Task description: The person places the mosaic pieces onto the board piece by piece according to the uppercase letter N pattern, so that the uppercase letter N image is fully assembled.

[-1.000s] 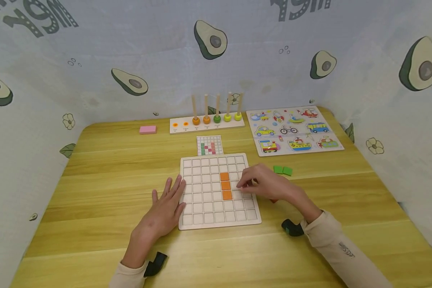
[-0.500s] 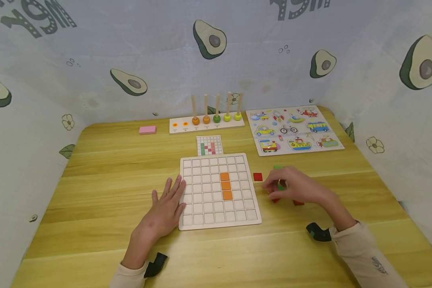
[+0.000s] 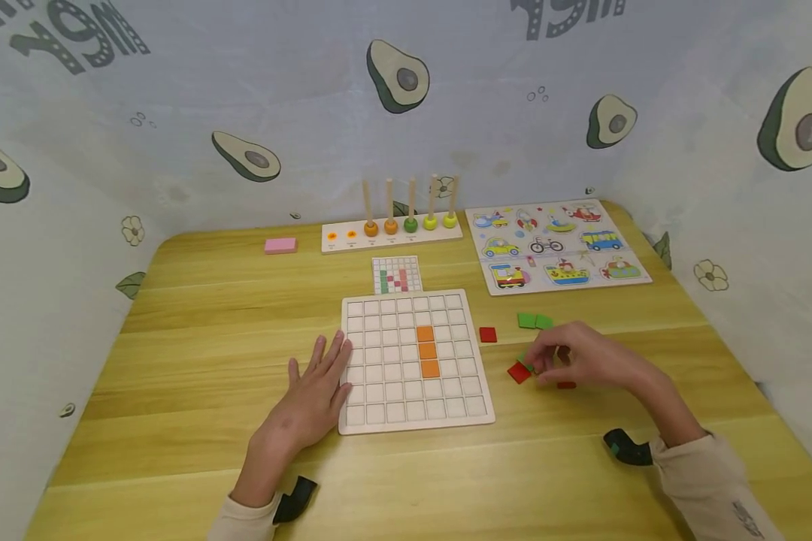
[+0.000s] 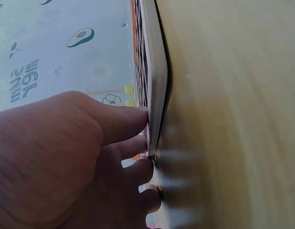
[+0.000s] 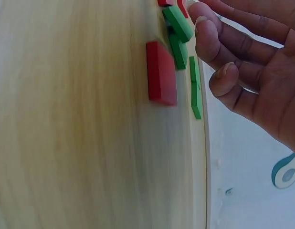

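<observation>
The left hand (image 3: pixel 307 402) lies with extended fingers against the left edge of the white grid board (image 3: pixel 374 373); in the left wrist view its thumb touches the board's side (image 4: pixel 158 86). Three orange tiles (image 3: pixel 426 351) form a column on the board. To the right, the right hand (image 3: pixel 585 357) hovers with loosely bent fingers over loose tiles, among them a red tile (image 3: pixel 519 373) and a partly covered green one. No tile shows in its grasp. From the right wrist, its fingers (image 5: pixel 221 81) appear above green tiles (image 5: pixel 178 24) and beside a red tile (image 5: pixel 162 74).
A single red tile (image 3: pixel 488 334) lies beside the board's right edge, with two green tiles (image 3: pixel 534 321) farther right. Behind are a small pattern card (image 3: pixel 396 263), a peg stand (image 3: pixel 392 236), a vehicle picture board (image 3: pixel 558 255) and a pink block (image 3: pixel 280 246).
The right hand has moved right, from the board to the loose tiles, uncovering the red tile by the board's edge. The left hand stays on the board, and the three orange tiles are unchanged.
</observation>
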